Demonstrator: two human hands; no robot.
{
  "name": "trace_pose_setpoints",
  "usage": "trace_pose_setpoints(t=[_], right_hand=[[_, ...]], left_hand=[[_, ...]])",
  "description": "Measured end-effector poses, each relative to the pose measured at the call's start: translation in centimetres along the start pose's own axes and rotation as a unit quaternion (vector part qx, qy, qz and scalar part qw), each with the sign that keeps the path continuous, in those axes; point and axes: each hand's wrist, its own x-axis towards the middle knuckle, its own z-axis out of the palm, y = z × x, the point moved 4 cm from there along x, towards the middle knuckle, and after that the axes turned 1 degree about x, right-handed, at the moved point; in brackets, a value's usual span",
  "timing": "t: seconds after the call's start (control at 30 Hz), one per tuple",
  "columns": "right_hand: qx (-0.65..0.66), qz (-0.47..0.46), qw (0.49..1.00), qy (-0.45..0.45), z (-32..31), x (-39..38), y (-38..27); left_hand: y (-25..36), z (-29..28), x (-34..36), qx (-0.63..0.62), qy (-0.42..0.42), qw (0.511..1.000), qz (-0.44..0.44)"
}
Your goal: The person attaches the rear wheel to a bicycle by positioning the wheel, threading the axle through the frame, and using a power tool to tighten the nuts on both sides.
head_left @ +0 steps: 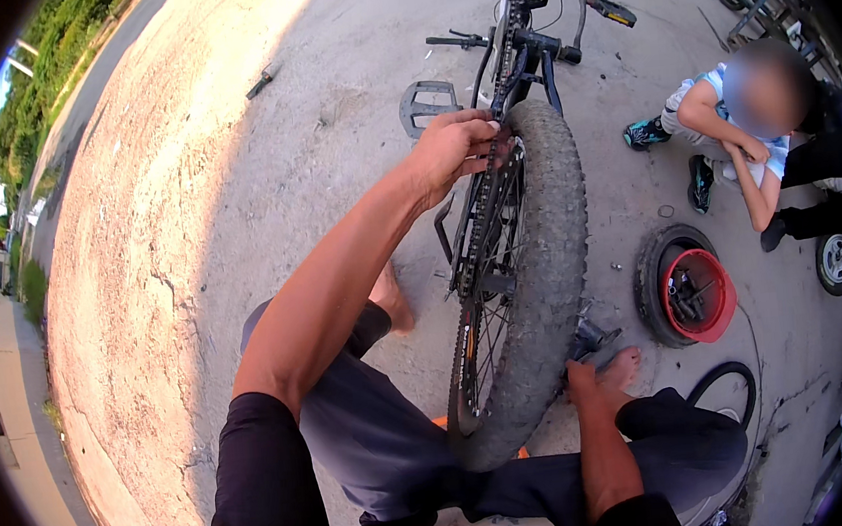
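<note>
A bicycle stands between my knees with its fat knobbly tyre (540, 253) toward me. My left hand (453, 148) reaches forward, fingers curled around the upper end of the chain (473, 228) beside the tyre's top. Low on the tyre's right side is my right hand (581, 377), next to my bare foot (622, 366). Its fingers are hidden behind the rubber, so what it holds cannot be seen. The spokes (488, 337) and rim face left.
A grey pedal (427, 102) and the handlebars (532, 38) lie beyond the wheel. A red bowl of tools (696, 294) sits inside a small tyre on the right, a black inner tube (722, 382) below it. Another person (739, 125) crouches at right. Concrete ground spreads left.
</note>
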Motion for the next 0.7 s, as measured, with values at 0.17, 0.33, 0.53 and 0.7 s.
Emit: trace_pose_setpoints(t=[0.17,0.33,0.53,0.7], right_hand=[[0.074,0.031,0.996,0.045,-1.3,5.3,5.4],[0.057,0.027,0.998,0.029,0.9,-0.4,-0.3],[0.09,-0.004,0.994,0.06,0.5,2.0,1.8],[0.073,0.045,0.996,0.034,1.6,2.1,1.5]], left_hand=[[0.5,2.5,1.4,-0.003,0.0,1.0,0.015],[-1.4,-1.4,2.6,-0.024,-0.01,1.0,0.014],[-0.3,0.3,2.9,0.025,-0.003,0.999,0.049],[-0.4,-0.1,2.8,-0.177,0.0,0.982,-0.07]])
